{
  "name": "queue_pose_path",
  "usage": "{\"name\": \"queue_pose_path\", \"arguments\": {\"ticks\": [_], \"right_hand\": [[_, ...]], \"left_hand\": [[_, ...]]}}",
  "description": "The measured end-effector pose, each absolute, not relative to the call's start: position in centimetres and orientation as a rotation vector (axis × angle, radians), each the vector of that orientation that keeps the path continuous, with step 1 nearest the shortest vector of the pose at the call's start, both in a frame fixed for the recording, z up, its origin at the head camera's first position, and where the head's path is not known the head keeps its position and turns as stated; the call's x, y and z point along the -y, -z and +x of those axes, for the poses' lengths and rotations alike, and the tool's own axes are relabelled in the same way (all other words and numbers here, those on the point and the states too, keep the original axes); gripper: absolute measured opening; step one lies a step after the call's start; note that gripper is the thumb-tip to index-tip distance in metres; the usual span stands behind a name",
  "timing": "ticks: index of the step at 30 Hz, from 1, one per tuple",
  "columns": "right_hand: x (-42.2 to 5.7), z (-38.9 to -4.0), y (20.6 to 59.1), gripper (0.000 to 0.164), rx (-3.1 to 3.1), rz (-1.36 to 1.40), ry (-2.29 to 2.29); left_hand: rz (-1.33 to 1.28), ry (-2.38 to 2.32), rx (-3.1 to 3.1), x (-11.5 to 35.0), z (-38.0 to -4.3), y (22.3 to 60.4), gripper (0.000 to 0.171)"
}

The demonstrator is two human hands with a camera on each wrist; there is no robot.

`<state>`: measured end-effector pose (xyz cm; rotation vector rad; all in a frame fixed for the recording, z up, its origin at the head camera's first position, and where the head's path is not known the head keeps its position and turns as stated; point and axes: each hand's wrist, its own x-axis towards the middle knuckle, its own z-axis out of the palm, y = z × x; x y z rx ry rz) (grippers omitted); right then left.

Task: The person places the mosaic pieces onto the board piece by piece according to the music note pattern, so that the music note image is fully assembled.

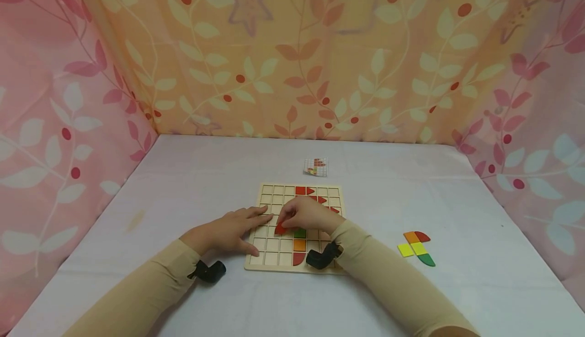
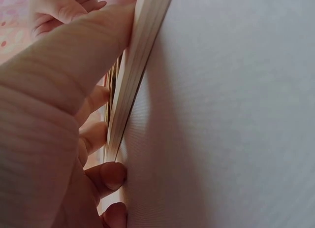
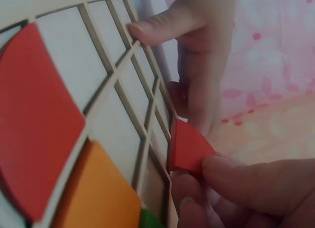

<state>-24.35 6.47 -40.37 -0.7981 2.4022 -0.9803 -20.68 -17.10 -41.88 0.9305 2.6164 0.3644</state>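
A wooden grid board lies on the table in front of me. My right hand pinches a red quarter-circle tile between thumb and fingers, over the board's left-middle cells. Along the board's left edge rests my left hand, fingers spread; its thumb touches the wooden rim in the left wrist view. Set in the grid are red triangles at the upper right, a green tile, an orange square and another red quarter-circle. My right hand hides part of the grid.
Right of the board lie loose tiles: an orange one, a red quarter-circle, yellow squares and a green quarter-circle. A small printed pattern card sits behind the board. Floral cloth walls surround the white table.
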Motion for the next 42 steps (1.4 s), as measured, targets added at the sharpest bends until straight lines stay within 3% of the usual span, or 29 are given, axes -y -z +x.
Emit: {"name": "queue_pose_path", "arguments": {"ticks": [19,28,42], "right_hand": [[-4.7,-23.8,41.0,0.011,-2.464,-0.684,0.979],[-4.6,-23.8,40.8,0.008,-2.427,-0.721,0.943],[-5.0,-23.8,40.6,0.017,-2.421,-0.804,0.862]], "left_hand": [[0.938,-0.342,-2.628,17.2,-20.8,42.2,0.092],[0.96,-0.346,-2.629,17.1,-20.7,42.1,0.091],[0.965,-0.353,-2.628,17.2,-20.8,42.1,0.091]]}}
